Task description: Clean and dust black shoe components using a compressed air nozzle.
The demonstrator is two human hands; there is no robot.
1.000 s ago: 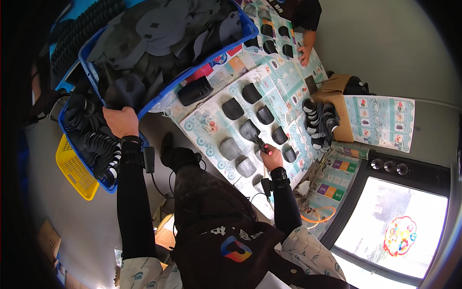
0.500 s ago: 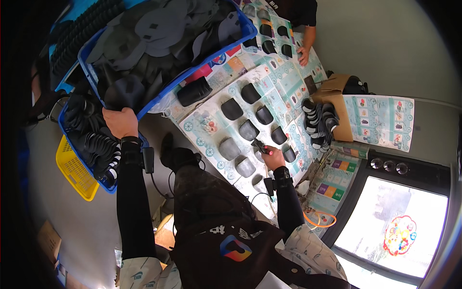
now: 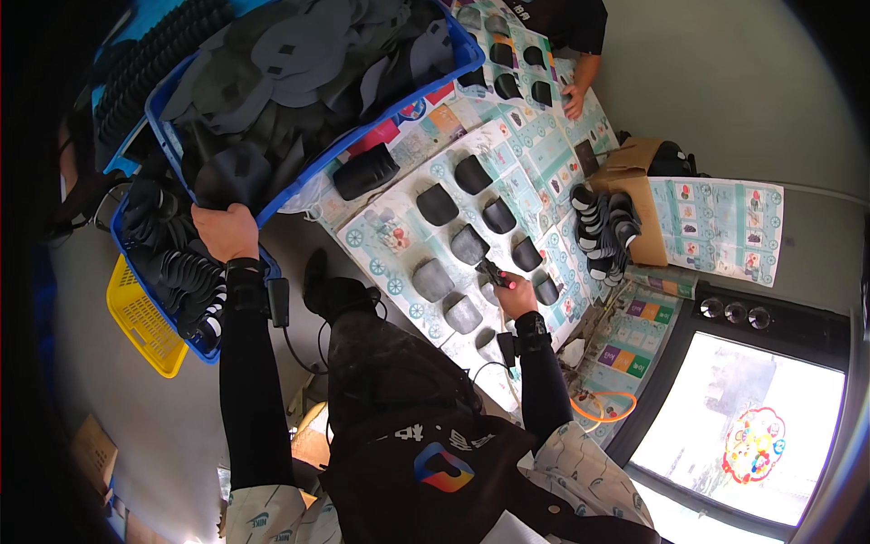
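Note:
My right hand [image 3: 517, 297] is wrapped round a black spray gun [image 3: 494, 273] with a pink part. Its nozzle end points at a dark curved piece [image 3: 469, 244] lying on the patterned table cover. Several similar dark curved pieces lie around it in loose rows; some, like the greyish one [image 3: 433, 280], look lighter. My left hand [image 3: 227, 233] is closed at the near corner of a large blue crate [image 3: 313, 172], its fingers on the edge of a dark grey flat piece [image 3: 234, 174]. How far the fingers reach behind that piece is hidden.
A black stacked bundle [image 3: 366, 172] lies beside the crate. Below it are another blue basket [image 3: 204, 352] of stacked dark pieces and a yellow basket [image 3: 145, 317]. Stacked pieces [image 3: 598, 234] and a cardboard box [image 3: 642, 218] edge the table's right. A co-worker's hand [image 3: 573, 102] rests at the far side.
The spray gun has tilted slightly in my right hand, its nozzle still by the same curved piece. My left hand has stayed in place. The co-worker has shifted a little to the right.

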